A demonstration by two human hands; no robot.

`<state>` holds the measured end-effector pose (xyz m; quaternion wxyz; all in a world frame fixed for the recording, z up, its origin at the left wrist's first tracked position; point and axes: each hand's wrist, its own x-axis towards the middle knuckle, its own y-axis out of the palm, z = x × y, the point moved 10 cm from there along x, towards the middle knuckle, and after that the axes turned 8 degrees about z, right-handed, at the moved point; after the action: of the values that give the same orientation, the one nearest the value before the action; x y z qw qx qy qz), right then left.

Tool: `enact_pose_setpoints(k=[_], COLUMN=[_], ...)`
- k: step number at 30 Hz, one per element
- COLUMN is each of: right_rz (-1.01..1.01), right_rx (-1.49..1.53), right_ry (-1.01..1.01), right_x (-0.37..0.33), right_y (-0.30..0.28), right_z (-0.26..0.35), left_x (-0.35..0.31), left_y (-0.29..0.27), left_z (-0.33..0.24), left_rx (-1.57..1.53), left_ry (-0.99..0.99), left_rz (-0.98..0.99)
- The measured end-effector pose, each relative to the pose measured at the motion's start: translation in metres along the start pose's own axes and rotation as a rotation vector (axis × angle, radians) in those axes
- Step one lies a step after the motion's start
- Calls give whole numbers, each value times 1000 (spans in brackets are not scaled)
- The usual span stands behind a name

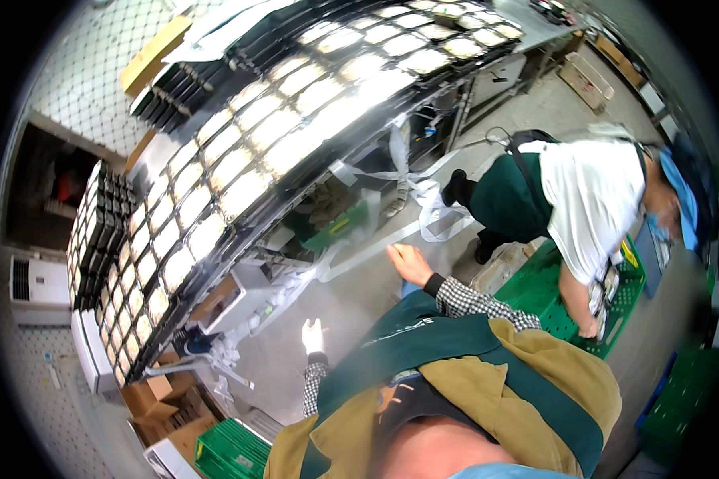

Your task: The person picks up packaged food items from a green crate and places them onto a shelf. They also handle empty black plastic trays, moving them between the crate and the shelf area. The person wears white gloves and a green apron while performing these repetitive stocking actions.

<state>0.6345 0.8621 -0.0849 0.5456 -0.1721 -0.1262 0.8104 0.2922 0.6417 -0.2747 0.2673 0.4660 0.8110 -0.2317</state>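
Observation:
My left hand (pixel 315 336) hangs low at the left of my body, whitened by glare. It holds nothing that I can see, and its fingers are slightly apart. In front of my waist is my right hand (pixel 408 264), loosely bent, with nothing visible in it; its lower fingers are partly hidden. Both sleeves have checked cuffs. Neither hand touches the long table ahead, which is covered with rows of black trays (pixel 256 148) filled with something pale. The nearest tray edge lies well beyond both hands.
To the right, a bent-over co-worker (pixel 587 188) reaches into a green crate (pixel 546 283). White strips (pixel 434 209) trail across the floor below the table. Open cardboard boxes (pixel 153 397) and another green crate (pixel 230 449) stand lower left. Stacked black trays (pixel 101 231) rise at the table's left end.

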Motion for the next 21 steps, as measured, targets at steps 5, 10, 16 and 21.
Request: enact_pose_setpoints(k=[5,10,16,21], right_rz=[32,36,-127,82], right_rx=[-34,-50,-370,-447], right_ry=[-49,-270,-260,223], right_x=[100,198,333,333], right_y=[28,58,42,121], right_z=[2,-17,-141,-121], left_x=[0,39,53,-29], left_y=[-21,-27,28,-34], left_z=[-10,-60,-196,-129], left_rx=[-91,-285,126,141], left_ry=[-32,70,255,-63], left_rz=[-119,-117,101,-6])
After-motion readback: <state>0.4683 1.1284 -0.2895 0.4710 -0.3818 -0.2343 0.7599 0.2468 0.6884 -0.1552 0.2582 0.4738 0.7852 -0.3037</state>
